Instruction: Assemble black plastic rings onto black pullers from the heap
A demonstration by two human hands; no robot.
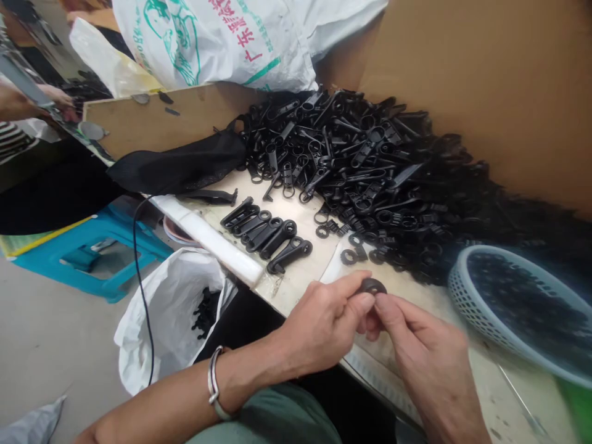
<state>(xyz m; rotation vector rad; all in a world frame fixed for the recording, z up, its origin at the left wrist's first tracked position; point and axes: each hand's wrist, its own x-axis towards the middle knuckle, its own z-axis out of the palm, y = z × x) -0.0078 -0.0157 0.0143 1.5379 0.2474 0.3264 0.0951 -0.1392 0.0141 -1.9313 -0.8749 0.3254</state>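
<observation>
Left hand: the left hand [319, 327] pinches a small black part [372, 287] between thumb and fingers.
Right hand: the right hand [430, 357] meets it, thumb and fingertips closed on the same part's underside.
Small part: held over the bench [319, 268], mostly hidden by fingers; it could slip if either pinch loosens or pushes askew.
Handles: black handles [263, 237] lie in a row near the bench edge; a sweep of the left forearm could knock one off.
Pile: the black pile [351, 160] stands behind; a bump could slide pieces into the row.
Basket: a pale blue basket [472, 308] holds dark pieces, blurred.
</observation>
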